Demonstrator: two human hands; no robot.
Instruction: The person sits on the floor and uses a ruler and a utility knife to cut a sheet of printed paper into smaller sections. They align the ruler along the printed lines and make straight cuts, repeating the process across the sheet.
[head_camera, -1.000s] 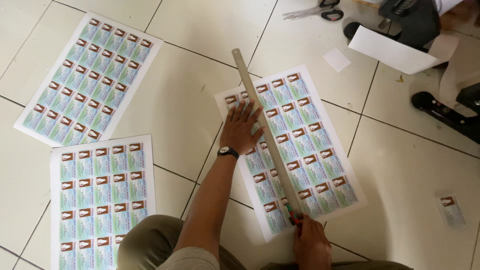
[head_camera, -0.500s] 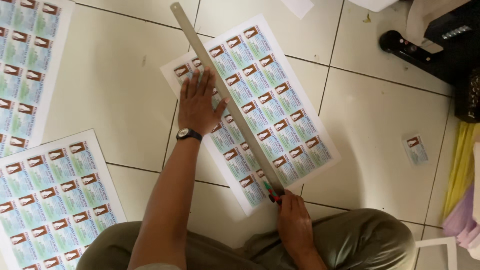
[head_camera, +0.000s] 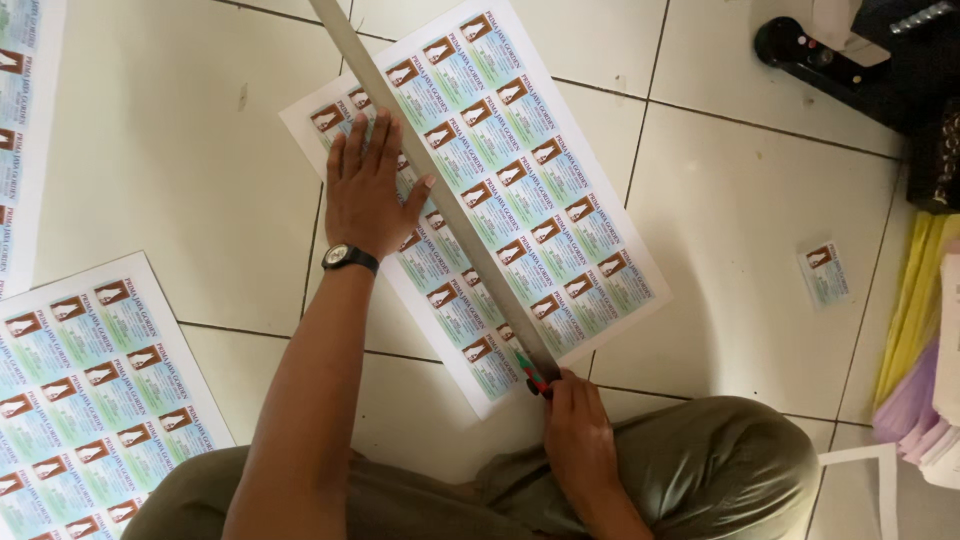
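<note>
1. Head view: the ruler (head_camera: 440, 190) is pinned flat by the left hand (head_camera: 367, 190), palm down and fingers spread, on the printed sheet (head_camera: 560, 170).
2. A small cutter (head_camera: 537, 381) is gripped tightly in the right hand (head_camera: 577, 435), its tip at the ruler's near end.
3. A loose card (head_camera: 826, 273) lies well off to the right.

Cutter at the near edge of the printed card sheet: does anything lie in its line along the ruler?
Nothing visible does. The cutter in the right hand sits at the ruler's near end; the left hand presses on the ruler's other side, fingertips at its edge, on the card sheet.
</note>
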